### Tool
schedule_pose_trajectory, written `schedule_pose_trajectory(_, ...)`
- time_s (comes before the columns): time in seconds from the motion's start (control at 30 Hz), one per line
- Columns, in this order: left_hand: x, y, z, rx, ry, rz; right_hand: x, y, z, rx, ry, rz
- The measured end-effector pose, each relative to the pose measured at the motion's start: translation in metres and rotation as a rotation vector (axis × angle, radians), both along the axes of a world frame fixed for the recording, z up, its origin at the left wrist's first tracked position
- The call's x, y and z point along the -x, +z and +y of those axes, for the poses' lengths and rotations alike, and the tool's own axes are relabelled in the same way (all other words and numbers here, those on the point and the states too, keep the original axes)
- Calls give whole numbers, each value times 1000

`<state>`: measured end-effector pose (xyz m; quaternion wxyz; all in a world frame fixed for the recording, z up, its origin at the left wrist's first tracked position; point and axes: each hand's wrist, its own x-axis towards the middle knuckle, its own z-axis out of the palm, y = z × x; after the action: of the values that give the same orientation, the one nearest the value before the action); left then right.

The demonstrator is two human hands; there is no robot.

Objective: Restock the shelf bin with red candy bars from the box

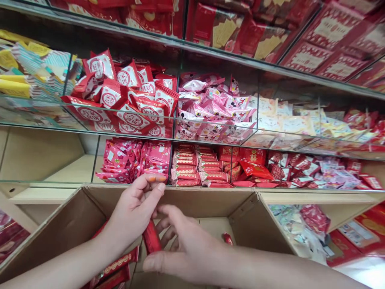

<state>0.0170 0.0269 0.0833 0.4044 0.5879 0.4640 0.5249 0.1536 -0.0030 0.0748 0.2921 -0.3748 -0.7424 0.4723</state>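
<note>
My left hand (134, 208) is above the open cardboard box, its thumb and fingers closed, with an orange covering on one fingertip. A red wrapped snack bar (151, 237) sticks out below its palm, seemingly held there; its upper end is hidden. My right hand (192, 243) is close beside it, fingers loosely curled and thumb apart, around the bar's lower end. More red wrapped bars (116, 267) lie in the cardboard box (240, 200) beneath my left forearm. Another red wrapper (227, 239) shows past my right wrist.
Stacked red snack bars (185, 166) sit on the low shelf behind the box, beside pink packets (135, 156). Glass-fronted shelves above hold red-and-white packets (132, 118) and pink cartoon packets (213, 106). An empty wooden compartment (39, 154) is at left. Plastic bags (297, 224) lie at right.
</note>
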Motion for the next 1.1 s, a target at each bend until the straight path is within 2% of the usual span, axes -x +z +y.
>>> schedule_pose_trajectory(0.03,0,-2,1,11,-3,-2,0,-1,1,-37,30,-30)
schedule_pose_trajectory(0.1,2,-6,4,38,-14,-11,-9,4,14,-217,7,-92)
schedule_pose_trajectory(0.2,5,-11,11,88,-31,-13,-33,15,47,-630,-225,-226)
schedule_pose_trajectory(0.27,7,-12,15,107,-26,-3,-48,19,68,-760,-332,-350)
schedule_pose_trajectory(0.33,7,-12,17,112,-25,22,-58,17,85,-721,-304,-445)
schedule_pose_trajectory(0.43,8,-12,16,105,-46,130,-64,9,100,-553,-180,-461)
schedule_pose_trajectory(0.53,10,-16,12,-44,-57,380,-61,5,111,-479,-123,-483)
schedule_pose_trajectory(0.67,13,-17,10,-261,-77,696,-56,5,124,-496,-105,-533)
schedule_pose_trajectory(0.87,15,-19,8,-335,-150,779,-50,5,131,-571,-89,-570)
schedule_pose_trajectory(1.1,16,-27,-17,-401,-147,892,-51,3,134,-597,-56,-598)
